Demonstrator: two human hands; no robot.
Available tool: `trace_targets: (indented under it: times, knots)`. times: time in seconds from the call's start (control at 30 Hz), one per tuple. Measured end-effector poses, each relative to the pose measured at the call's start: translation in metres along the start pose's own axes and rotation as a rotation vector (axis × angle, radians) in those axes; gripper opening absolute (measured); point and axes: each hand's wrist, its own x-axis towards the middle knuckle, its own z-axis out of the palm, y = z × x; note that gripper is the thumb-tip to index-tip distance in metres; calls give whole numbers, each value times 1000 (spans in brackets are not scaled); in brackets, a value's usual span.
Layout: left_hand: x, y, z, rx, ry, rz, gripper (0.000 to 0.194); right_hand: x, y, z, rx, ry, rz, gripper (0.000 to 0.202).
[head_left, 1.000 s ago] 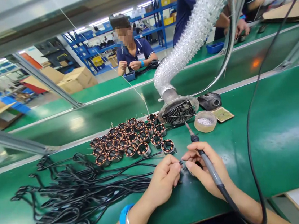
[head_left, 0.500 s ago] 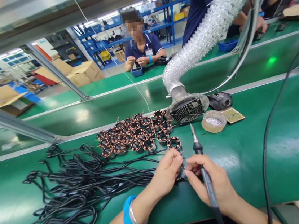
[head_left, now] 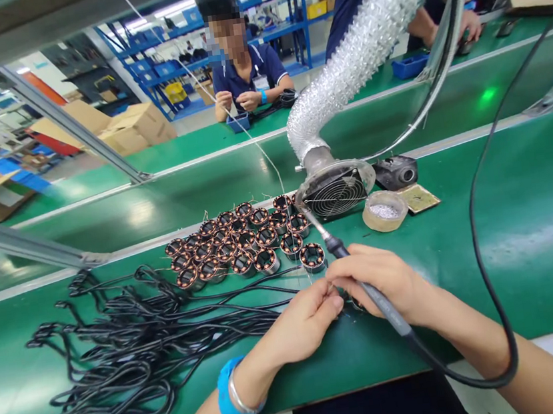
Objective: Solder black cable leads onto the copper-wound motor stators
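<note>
My right hand (head_left: 383, 278) is closed around a soldering iron (head_left: 382, 308), its tip pointing up and left towards the fan. My left hand (head_left: 310, 320) is pinched, fingertips meeting those of my right hand. A thin solder wire (head_left: 266, 158) hangs from above and runs down to my left fingers. Partly hidden beneath my right hand is a ring-shaped copper-wound part (head_left: 356, 303). Just beyond my hands stands a motor stator (head_left: 312, 257) with copper windings, in front of several more stators (head_left: 226, 250). Black cables (head_left: 138, 358) lie bundled to the left, some ends reaching my left hand.
A fan hood (head_left: 338, 193) on a silver flexible duct (head_left: 353, 56) stands behind the stators. Right of it are a round dish (head_left: 384, 210), a flat sponge tray (head_left: 420, 197) and a black device (head_left: 397, 172). A co-worker (head_left: 250, 76) sits across the bench.
My right hand has turned the iron so its tip swings left, and its fingers have met my left hand. The solder wire has shifted towards my left fingers. The view has moved slightly.
</note>
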Motion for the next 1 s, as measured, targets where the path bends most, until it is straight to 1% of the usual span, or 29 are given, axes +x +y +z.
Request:
trace_targets:
  times: [0.1, 0.17, 0.23, 0.33, 0.43, 0.53, 0.6, 0.7, 0.77, 0.8, 0.9, 1.0]
  knots:
    - [1, 0, -4, 9, -1, -26, 29, -6, 1, -8, 18, -32, 79, 18]
    - [1, -1, -5, -3, -16, -28, 31, -8, 0, -11, 64, -75, 98, 21]
    - [2, -2, -5, -25, -35, -38, 33, -9, -1, -12, 93, -99, 116, 21]
    - [3, -4, -4, -111, -68, -75, 33, -9, -3, -9, 113, -90, 149, 17]
    - [4, -6, -4, -173, -80, -89, 34, -8, -4, -8, 144, -97, 147, 19]
    - [4, -7, -6, -136, -63, -74, 35, -6, -4, -8, 172, -114, 138, 24]
    - [5, -6, -8, -140, -73, -72, 36, -6, -5, -8, 189, -112, 118, 24]
    - [8, -5, -10, -256, -105, -111, 38, -6, -4, -5, 221, -101, 97, 22]
    - [10, -4, -10, -347, -104, -156, 37, -8, -2, 1, 226, -68, 100, 20]
    - [12, -5, -10, -377, -84, -175, 36, -9, -2, 4, 219, -36, 107, 18]
    - [19, -7, -9, -399, 30, -199, 29, -13, 2, 13, 169, 83, 132, 16]
    - [26, -11, -8, -397, 118, -192, 19, -20, 2, 14, 86, 180, 162, 17]
